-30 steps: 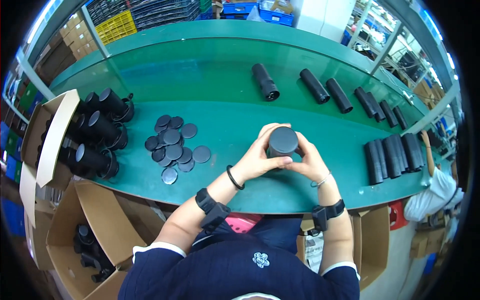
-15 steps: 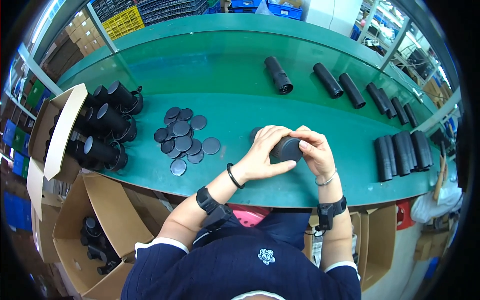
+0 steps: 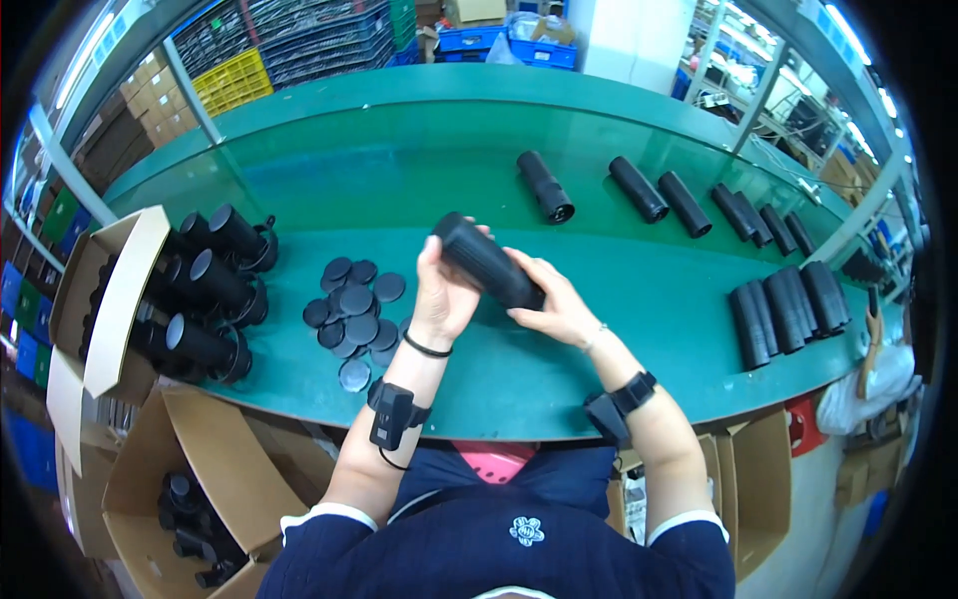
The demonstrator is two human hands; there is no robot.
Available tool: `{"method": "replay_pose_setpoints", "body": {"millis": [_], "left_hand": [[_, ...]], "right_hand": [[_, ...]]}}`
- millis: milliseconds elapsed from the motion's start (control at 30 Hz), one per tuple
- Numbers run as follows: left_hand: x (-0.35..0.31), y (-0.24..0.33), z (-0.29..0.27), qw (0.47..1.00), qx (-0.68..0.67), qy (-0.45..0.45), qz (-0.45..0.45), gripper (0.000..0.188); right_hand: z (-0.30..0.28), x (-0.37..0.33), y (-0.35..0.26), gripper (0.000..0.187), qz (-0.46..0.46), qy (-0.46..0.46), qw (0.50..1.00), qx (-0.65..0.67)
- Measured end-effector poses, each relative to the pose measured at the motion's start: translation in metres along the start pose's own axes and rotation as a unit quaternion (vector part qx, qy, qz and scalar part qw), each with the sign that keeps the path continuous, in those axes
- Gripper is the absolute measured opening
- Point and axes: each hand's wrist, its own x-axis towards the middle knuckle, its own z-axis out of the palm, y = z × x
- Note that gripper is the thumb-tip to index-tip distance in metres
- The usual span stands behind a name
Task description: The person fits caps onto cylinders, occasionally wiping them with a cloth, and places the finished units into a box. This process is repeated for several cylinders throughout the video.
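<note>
1. The left hand (image 3: 446, 297) grips the upper, left end of a black cylinder (image 3: 487, 265), thumb on the near side, fingers curled behind and partly hidden by it.
2. The right hand (image 3: 561, 307) closes around the other end, thumb below and index finger above, the grip only as wide as the cylinder.
3. The cylinder is tilted, held above the middle of the green worktop (image 3: 499, 394). It looks matt, with a finely textured band around its body.
4. Left of the hands lies a loose, overlapping heap of thin, round black discs (image 3: 359, 301); the left forearm covers part of the rightmost one.
5. At the worktop's left end, black cylindrical parts with rings (image 3: 212, 285) lie beside and inside an open cardboard carton (image 3: 128, 299).
6. Beyond the hands, on a glossy, darker green strip along the far side, lie a single black tube (image 3: 546, 188) and a spaced row of tubes (image 3: 639, 190) to its right.
7. Near the worktop's right end, more dark tubes (image 3: 788, 311) lie side by side.
8. Below the near edge, at the left corner, an open brown box (image 3: 225, 459) holds black parts.
</note>
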Motion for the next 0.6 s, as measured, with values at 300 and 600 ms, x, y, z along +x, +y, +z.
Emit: {"method": "replay_pose_setpoints", "body": {"millis": [300, 600], "left_hand": [[0.002, -0.004, -0.049, 0.983, 0.142, 0.100, 0.061, 0.051], [0.008, -0.011, -0.053, 0.963, -0.194, 0.003, -0.187, 0.083]], "right_hand": [[0.020, 0.171, 0.071, 0.063, 0.187, 0.160, 0.935, -0.256], [0.021, 0.102, 0.046, 0.050, -0.088, 0.193, 0.941, -0.263]]}}
